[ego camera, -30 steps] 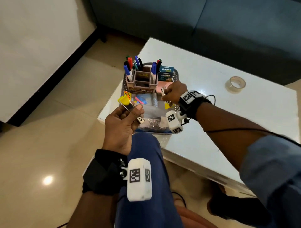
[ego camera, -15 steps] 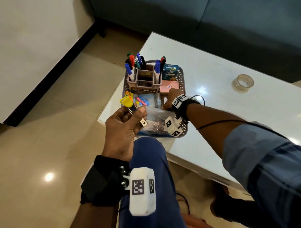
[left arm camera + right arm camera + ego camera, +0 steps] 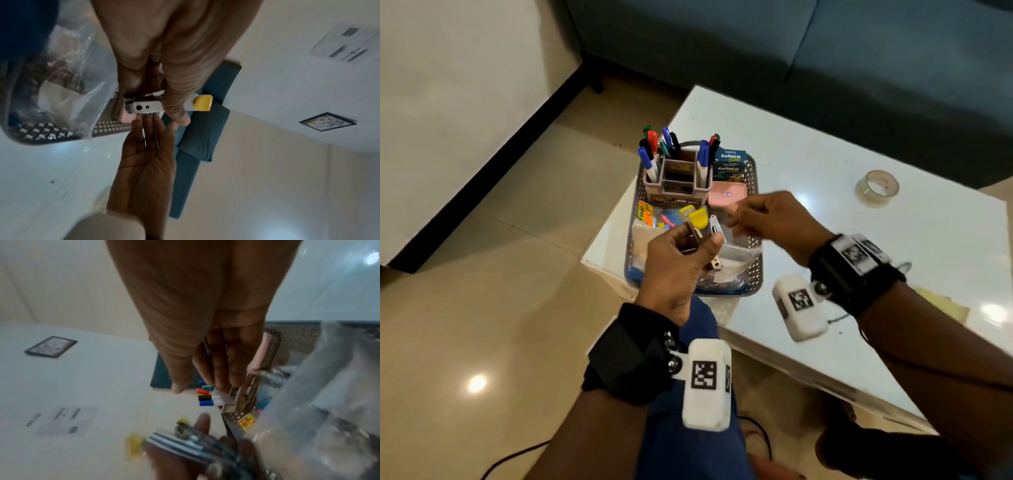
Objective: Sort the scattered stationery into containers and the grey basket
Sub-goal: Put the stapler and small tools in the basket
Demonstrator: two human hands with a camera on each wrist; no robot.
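Observation:
My left hand grips a small metal stapler with a yellow end, holding it up over the grey basket's near half. In the left wrist view the thumb presses the stapler from the side. My right hand is blurred, its fingers stretched towards the stapler from the right. From the left wrist I see the right hand with straight fingers, tips at the stapler's underside. Whether it pinches anything small is not visible. The basket holds a pen holder full of markers, a pink box and clear plastic bags.
The basket stands at the near left corner of a white table. A roll of clear tape lies further right on it. Two Koflet-H boxes stand in the basket's back right. A dark blue sofa runs behind the table.
My right hand has lifted out of the basket and come across to the stapler. My left hand has brought the stapler forward, over the basket.

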